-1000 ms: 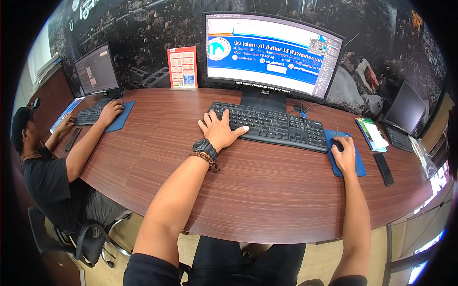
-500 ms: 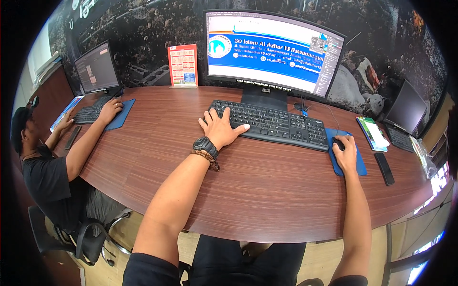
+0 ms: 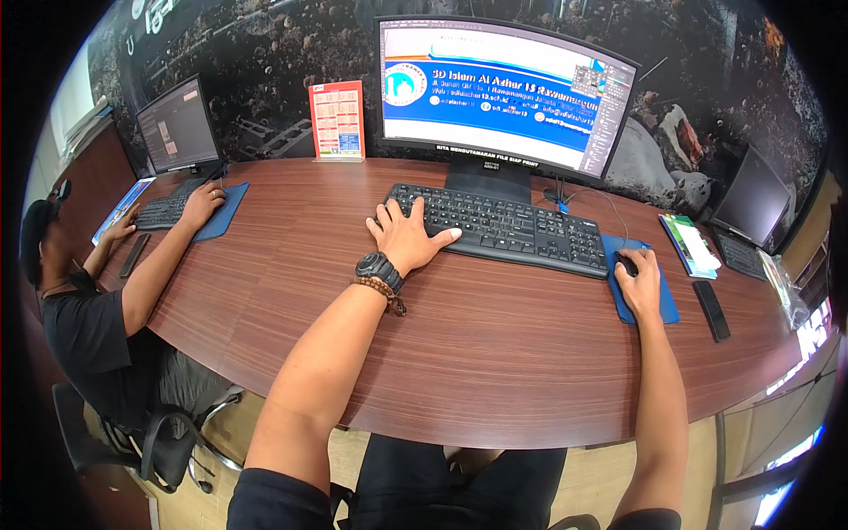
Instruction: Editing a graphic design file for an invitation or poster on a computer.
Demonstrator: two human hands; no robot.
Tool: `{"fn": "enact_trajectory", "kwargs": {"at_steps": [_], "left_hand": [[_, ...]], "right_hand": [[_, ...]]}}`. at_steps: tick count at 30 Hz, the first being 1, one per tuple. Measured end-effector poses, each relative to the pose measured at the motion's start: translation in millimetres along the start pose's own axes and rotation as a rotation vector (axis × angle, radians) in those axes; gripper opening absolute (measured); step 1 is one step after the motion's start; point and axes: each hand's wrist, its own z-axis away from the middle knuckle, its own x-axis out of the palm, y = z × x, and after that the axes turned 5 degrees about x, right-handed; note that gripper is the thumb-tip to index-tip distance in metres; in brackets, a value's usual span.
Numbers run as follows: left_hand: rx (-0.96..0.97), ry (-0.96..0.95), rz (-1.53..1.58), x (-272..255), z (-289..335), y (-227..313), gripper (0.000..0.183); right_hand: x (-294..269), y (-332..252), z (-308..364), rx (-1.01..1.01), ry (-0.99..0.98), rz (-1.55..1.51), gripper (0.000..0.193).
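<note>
My left hand lies over the left end of a black keyboard, its fingers spread on the keys and the thumb stretched along the front edge. A dark watch and a beaded bracelet circle that wrist. To the right of the keyboard, my right hand is curled round a black computer mouse on a blue mouse pad. Behind the keyboard stands a curved monitor, its screen showing a blue and white layout with a round emblem and lines of text.
At left a seated co-worker uses another keyboard before a second monitor. A red and white desk calendar stands against the wall. On the right are a phone, booklets and a laptop.
</note>
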Motion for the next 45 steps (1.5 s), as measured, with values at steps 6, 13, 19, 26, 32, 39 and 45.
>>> {"fn": "enact_trajectory", "kwargs": {"at_steps": [6,13,19,26,32,39,45], "left_hand": [[-0.003,-0.023,0.003,-1,-1,0,0.104],[-0.002,-0.032,0.006,-3,0,1,0.103],[0.050,-0.028,-0.041,-3,-2,6,0.096],[-0.005,-0.174,-0.028,-15,-6,24,0.080],[0.063,-0.029,-0.025,-12,1,19,0.083],[-0.080,0.008,0.036,-22,-4,-6,0.101],[-0.046,0.034,-0.055,-15,-3,-5,0.097]], "right_hand": [[-1,0,0,0.003,-0.002,-0.001,0.030],[0,1,1,0.015,-0.012,0.003,0.030],[0,1,0,0.008,0.012,-0.008,0.030],[-1,-6,2,0.046,0.013,0.019,0.030],[-1,-1,2,0.051,0.024,0.030,0.030],[-1,-1,1,0.065,0.004,0.026,0.031],[1,2,0,0.055,0.006,0.030,0.031]]}}
